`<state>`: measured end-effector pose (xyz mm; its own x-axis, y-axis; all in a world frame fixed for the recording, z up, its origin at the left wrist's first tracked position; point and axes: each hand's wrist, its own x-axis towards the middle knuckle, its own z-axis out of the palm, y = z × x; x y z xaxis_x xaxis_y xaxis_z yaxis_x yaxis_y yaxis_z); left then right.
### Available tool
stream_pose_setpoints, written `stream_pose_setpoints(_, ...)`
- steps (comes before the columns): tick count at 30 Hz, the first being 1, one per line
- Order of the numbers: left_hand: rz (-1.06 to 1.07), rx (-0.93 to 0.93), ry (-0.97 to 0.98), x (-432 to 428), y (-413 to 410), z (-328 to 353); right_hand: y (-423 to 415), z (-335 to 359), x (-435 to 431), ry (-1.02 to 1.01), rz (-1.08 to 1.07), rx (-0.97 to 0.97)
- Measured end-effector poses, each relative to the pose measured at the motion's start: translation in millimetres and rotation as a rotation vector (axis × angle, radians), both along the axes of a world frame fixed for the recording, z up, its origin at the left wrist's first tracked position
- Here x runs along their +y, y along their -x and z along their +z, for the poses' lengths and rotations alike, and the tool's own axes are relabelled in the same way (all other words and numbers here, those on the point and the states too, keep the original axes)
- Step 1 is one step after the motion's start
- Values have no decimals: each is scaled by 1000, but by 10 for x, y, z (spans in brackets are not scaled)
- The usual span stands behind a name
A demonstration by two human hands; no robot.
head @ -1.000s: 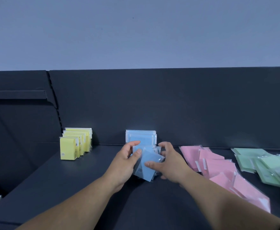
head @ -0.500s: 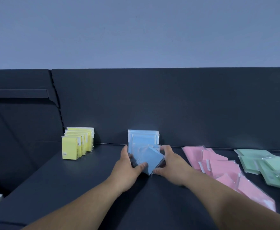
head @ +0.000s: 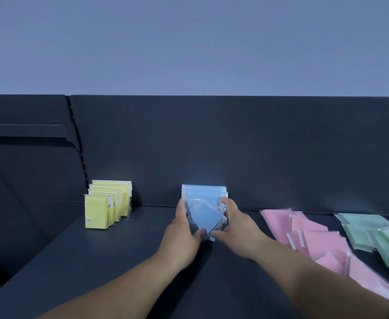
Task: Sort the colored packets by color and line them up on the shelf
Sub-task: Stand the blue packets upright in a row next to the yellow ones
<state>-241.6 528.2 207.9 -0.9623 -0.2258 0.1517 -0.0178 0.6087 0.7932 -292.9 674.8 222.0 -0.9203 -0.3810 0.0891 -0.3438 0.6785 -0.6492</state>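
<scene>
blue packets [head: 206,217] on shelf [head: 119,254], held between left grip [head: 181,238], right grip [head: 237,231]

Dim and cool, bluish all over; soft, even light, possibly from overhead. Weak shadows under the forearms on the dark shelf [head: 96,261]. Pale glare on the blue packets [head: 204,193]. Slight motion blur on left hand [head: 182,229] and right hand [head: 237,226]. Smears the green packets [head: 373,236] toward the right edge; bows lines at left.

green packets [head: 361,229] cropped right, blue packets [head: 206,217] part-hidden
</scene>
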Motion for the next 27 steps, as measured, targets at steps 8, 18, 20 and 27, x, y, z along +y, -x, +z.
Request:
stream_pose_setpoints(8,32,-39,58,21,74,40,81,-25,-57,131,-91,-5)
stream_pose_setpoints(18,-60,-104,366,-65,108,-289,60,-73,-37,134,-168,-35)
stream_pose_setpoints(20,-31,-124,364,-72,118,-237,62,-79,-38,122,-166,-15)
stream_pose_setpoints(27,-66,-109,269,-54,200,-260,68,-69,-77,27,-148,42)
